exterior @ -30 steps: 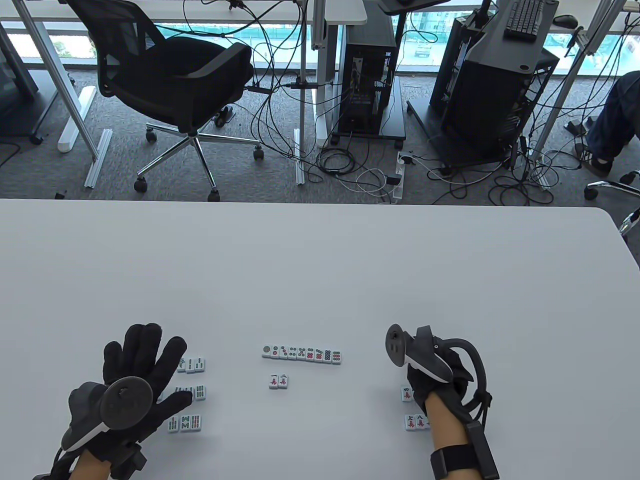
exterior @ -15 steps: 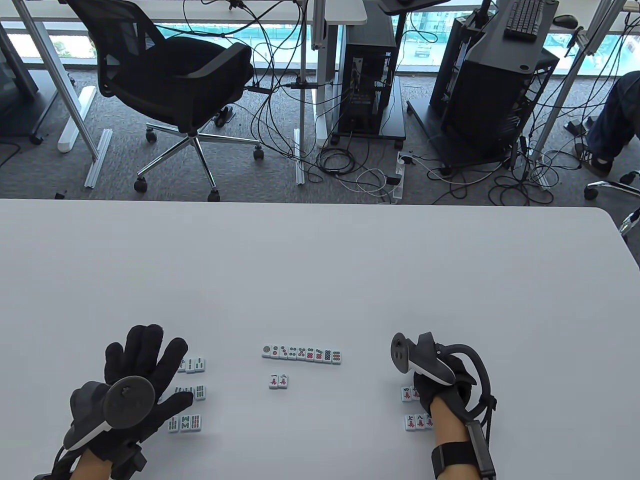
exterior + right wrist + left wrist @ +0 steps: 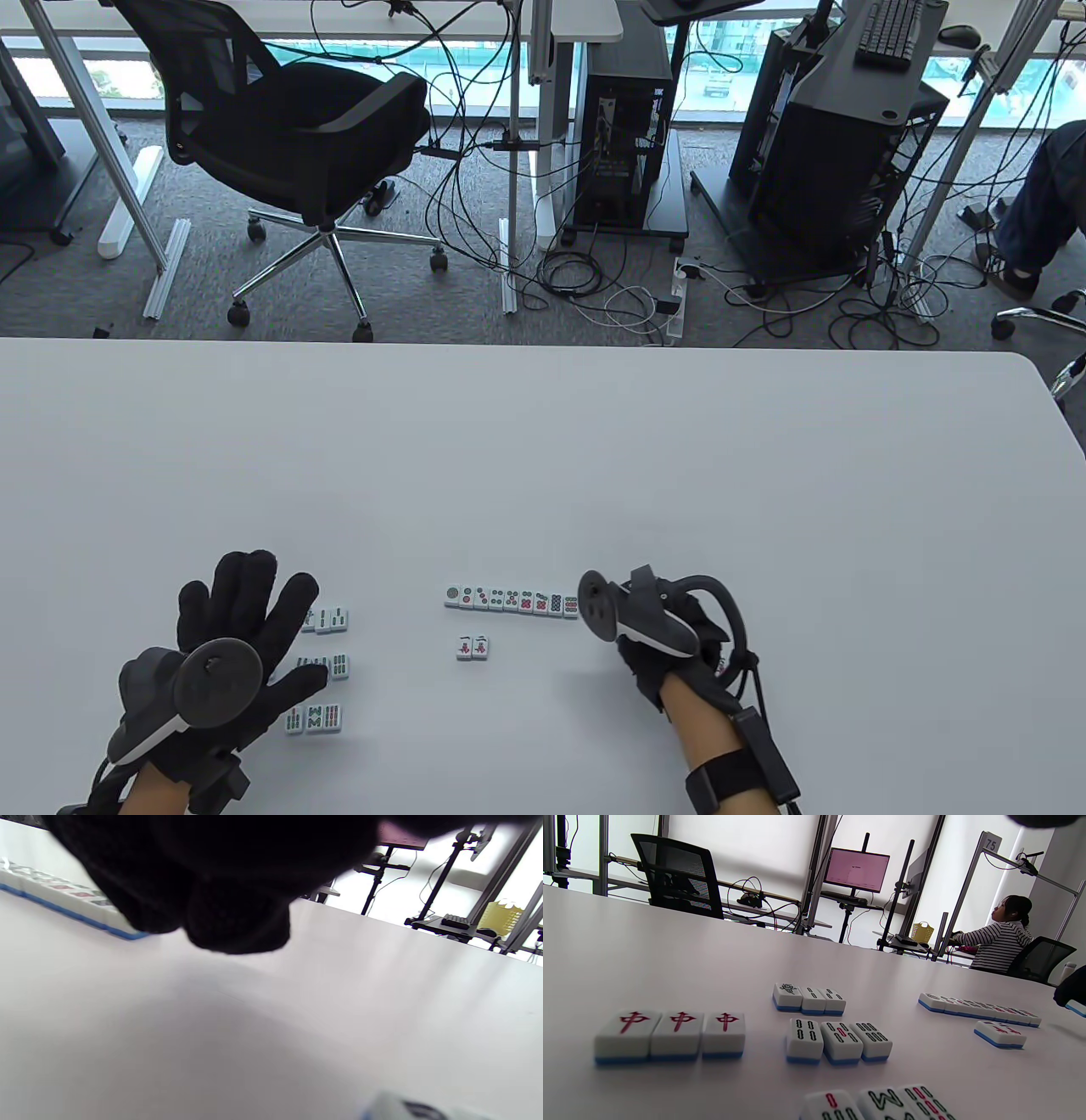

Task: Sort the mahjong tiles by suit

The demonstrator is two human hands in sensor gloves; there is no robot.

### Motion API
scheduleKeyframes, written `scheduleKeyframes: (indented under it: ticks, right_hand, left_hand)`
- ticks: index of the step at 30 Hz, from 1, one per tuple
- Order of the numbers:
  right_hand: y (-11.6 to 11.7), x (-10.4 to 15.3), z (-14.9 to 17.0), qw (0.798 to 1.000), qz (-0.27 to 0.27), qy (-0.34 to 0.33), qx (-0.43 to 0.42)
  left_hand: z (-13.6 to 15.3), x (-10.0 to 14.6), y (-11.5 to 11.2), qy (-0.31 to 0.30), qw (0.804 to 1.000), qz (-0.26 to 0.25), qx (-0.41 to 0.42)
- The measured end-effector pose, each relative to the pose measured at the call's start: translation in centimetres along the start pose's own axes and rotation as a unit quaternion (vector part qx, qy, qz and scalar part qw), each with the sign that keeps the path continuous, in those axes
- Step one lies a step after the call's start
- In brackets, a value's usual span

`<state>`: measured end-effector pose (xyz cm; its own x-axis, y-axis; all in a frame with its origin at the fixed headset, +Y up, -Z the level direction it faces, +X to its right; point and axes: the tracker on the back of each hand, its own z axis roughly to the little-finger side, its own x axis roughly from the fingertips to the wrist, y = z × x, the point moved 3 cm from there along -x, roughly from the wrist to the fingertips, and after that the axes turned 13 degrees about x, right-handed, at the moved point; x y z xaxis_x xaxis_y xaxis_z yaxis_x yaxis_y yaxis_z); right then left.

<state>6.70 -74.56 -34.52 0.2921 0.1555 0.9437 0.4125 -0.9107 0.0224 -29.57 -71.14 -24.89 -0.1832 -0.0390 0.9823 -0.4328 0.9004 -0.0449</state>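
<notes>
My left hand point(image 3: 246, 620) lies flat with fingers spread, just left of three short rows of bamboo tiles point(image 3: 327, 620) point(image 3: 838, 1040). Three red-dragon tiles point(image 3: 670, 1035) show only in the left wrist view. A long row of dot tiles point(image 3: 512, 600) point(image 3: 980, 1011) sits mid-table, with two character tiles point(image 3: 472, 648) below it. My right hand point(image 3: 653, 654) hovers at the row's right end, fingers point(image 3: 237, 925) curled. In the left wrist view a blue-backed tile point(image 3: 1075, 1007) peeks out beneath that hand. My right forearm hides the character tiles at the right.
The white table point(image 3: 543, 458) stretches bare beyond the tiles. An office chair point(image 3: 288, 127), cables and computer towers point(image 3: 840, 161) stand on the floor past its far edge. A seated person point(image 3: 1003, 938) is in the background.
My right hand has left the character tiles at the right and swung left to the end of the dot row. The left hand has not moved.
</notes>
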Motion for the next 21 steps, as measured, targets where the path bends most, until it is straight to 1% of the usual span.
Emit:
scheduleKeyframes:
  ticks: [2,4,7,9,12,17,21]
  right_hand:
    - [-0.9,-0.2,-2.9,0.999,0.003,-0.033,0.005]
    - [-1.6,-0.3,-5.5,0.998,0.016,-0.060,-0.002]
    - [-2.2,-0.5,-8.2,0.996,0.019,-0.083,-0.015]
    - [-2.5,-0.8,-9.7,0.995,0.022,-0.094,-0.008]
    - [-2.5,-1.2,-10.6,0.995,0.024,-0.102,-0.002]
    - [-2.1,-1.6,-10.7,0.995,0.021,-0.097,-0.013]
    - [-2.1,-1.5,-10.8,0.994,0.037,-0.098,-0.010]
  left_hand:
    - [-0.1,0.0,-0.1,0.000,1.000,0.004,-0.002]
    - [-0.2,0.0,-0.1,-0.003,1.000,0.003,-0.002]
    - [-0.2,0.0,0.0,-0.003,1.000,0.001,0.001]
    - [-0.1,0.1,0.1,-0.002,1.000,-0.001,0.004]
    - [-0.1,0.1,0.2,-0.004,1.000,-0.003,0.007]
    - [-0.2,0.1,0.4,-0.008,1.000,-0.008,0.009]
    - [-0.1,0.1,0.4,-0.009,1.000,-0.010,0.011]
